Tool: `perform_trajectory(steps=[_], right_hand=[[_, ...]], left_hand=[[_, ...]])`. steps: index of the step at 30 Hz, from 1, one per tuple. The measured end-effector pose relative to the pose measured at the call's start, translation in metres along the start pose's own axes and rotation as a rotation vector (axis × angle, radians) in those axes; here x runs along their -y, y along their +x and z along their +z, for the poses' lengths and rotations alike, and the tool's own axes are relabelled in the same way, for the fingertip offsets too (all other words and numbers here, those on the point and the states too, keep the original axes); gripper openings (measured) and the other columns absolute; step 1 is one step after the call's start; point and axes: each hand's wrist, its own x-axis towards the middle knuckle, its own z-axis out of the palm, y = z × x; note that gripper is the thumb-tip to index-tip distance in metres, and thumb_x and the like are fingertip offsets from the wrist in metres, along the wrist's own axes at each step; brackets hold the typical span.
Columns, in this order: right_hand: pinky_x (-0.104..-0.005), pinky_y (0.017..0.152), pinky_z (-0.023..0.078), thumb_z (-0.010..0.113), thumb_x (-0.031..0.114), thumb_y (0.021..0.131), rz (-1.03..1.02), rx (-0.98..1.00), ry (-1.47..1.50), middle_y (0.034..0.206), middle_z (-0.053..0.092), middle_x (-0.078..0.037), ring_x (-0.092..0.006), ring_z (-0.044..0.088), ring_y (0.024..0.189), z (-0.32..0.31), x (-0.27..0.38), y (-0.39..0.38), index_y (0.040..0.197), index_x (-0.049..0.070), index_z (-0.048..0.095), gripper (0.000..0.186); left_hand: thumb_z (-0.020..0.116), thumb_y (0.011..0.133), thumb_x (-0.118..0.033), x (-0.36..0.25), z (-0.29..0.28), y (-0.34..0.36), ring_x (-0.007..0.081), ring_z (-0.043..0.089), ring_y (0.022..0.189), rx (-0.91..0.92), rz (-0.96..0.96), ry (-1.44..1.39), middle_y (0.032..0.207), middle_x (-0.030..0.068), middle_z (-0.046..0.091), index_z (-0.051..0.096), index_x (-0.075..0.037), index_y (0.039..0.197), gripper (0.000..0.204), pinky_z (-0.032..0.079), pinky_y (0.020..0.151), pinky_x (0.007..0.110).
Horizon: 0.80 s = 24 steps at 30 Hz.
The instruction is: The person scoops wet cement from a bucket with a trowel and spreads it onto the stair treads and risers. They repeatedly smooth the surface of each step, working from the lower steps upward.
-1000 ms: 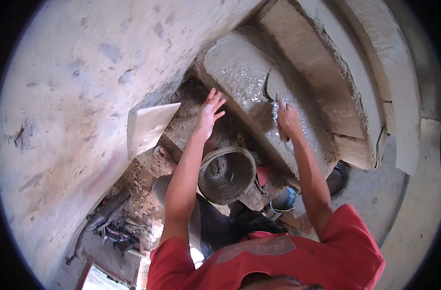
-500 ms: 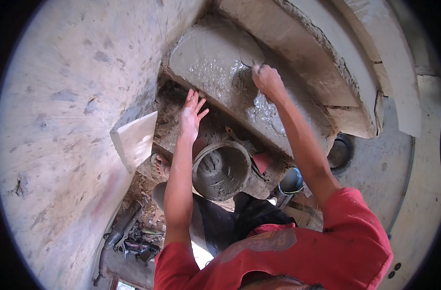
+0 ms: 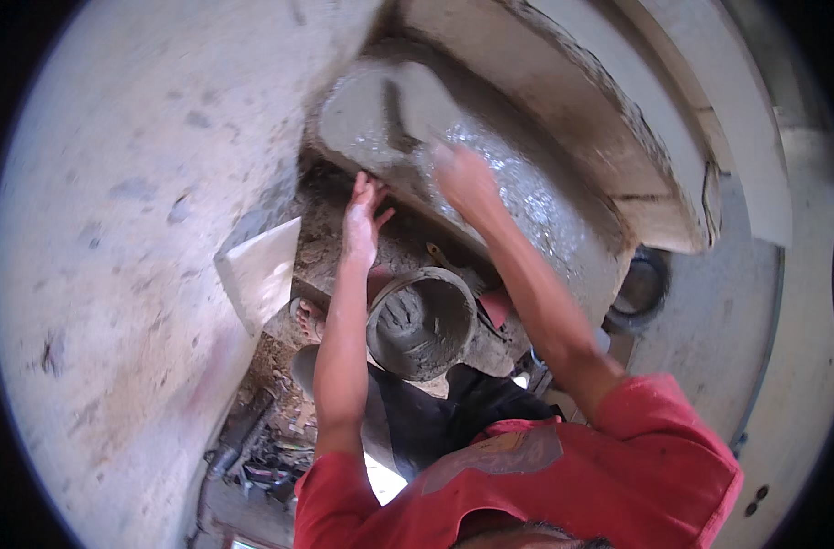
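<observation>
My right hand (image 3: 465,178), smeared by motion, grips a trowel (image 3: 424,105) whose blade, the same grey as the mortar, is hard to make out. The blade lies over wet grey mortar (image 3: 536,197) spread on a step-like ledge. Part of the mortar has a smooth face; the part right of my hand is rough and shiny. My left hand (image 3: 362,220) is open and empty, with fingers apart, close to the ledge's front edge; I cannot tell whether it touches. Below, between my arms, a bucket (image 3: 422,325) holds some wet mortar.
A plastered wall (image 3: 124,247) rises on the left, with a pale flat slab (image 3: 260,270) against it. Higher curved steps (image 3: 563,110) bound the ledge at the back right. A brush (image 3: 440,256) lies behind the bucket. A dark round tub (image 3: 641,288) stands right; debris (image 3: 271,448) lies lower left.
My right hand has swept left with the trowel across the mortar. The left hand stays nearly in place, its fingers slightly closer together. A blue-rimmed pail is now mostly hidden behind my right forearm.
</observation>
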Motion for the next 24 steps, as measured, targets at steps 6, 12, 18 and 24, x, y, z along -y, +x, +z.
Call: perform_trajectory(steps=[6,12,18,24], right_hand=[[-0.055,0.077,0.057,0.052,0.026,0.096,-0.114,-0.023,-0.162,0.088,0.071,-0.027,-0.047,0.07,0.083,0.02,0.021,0.088,0.087,-0.004,0.069,0.035],[-0.0537,0.076,0.057,0.058,0.018,0.094,-0.159,-0.101,-0.373,0.08,0.067,-0.028,-0.043,0.071,0.084,-0.01,-0.084,0.01,0.088,0.0,0.067,0.021],[-0.0539,0.073,0.055,0.038,0.035,0.104,0.371,-0.044,-0.238,0.092,0.066,-0.039,-0.043,0.072,0.091,-0.053,-0.18,-0.125,0.091,-0.009,0.063,0.052],[-0.0502,0.051,0.053,0.041,0.042,0.105,1.107,-0.281,0.661,0.072,0.061,-0.017,-0.0328,0.066,0.061,-0.08,-0.184,-0.183,0.093,-0.001,0.058,0.048]], left_hand=[[0.049,0.103,-0.049,0.004,0.007,-0.006,0.0243,0.036,0.15,0.044,0.091,0.073,0.173,0.0035,0.022,0.013,-0.017,0.168,0.081,0.043,0.108,0.04],[0.048,0.105,-0.045,0.007,-0.005,0.0,0.0293,0.023,0.158,0.068,0.054,-0.003,0.174,0.0091,0.015,0.008,-0.015,0.168,0.081,0.033,0.118,0.051],[0.054,0.103,-0.046,0.008,-0.003,-0.001,0.028,0.025,0.157,0.057,0.045,0.006,0.175,0.0082,0.014,0.008,-0.017,0.168,0.085,0.033,0.118,0.05],[0.053,0.103,-0.046,0.005,-0.002,-0.004,0.0277,0.024,0.157,0.062,0.047,0.021,0.175,0.0082,0.014,0.008,-0.017,0.168,0.084,0.035,0.117,0.05]])
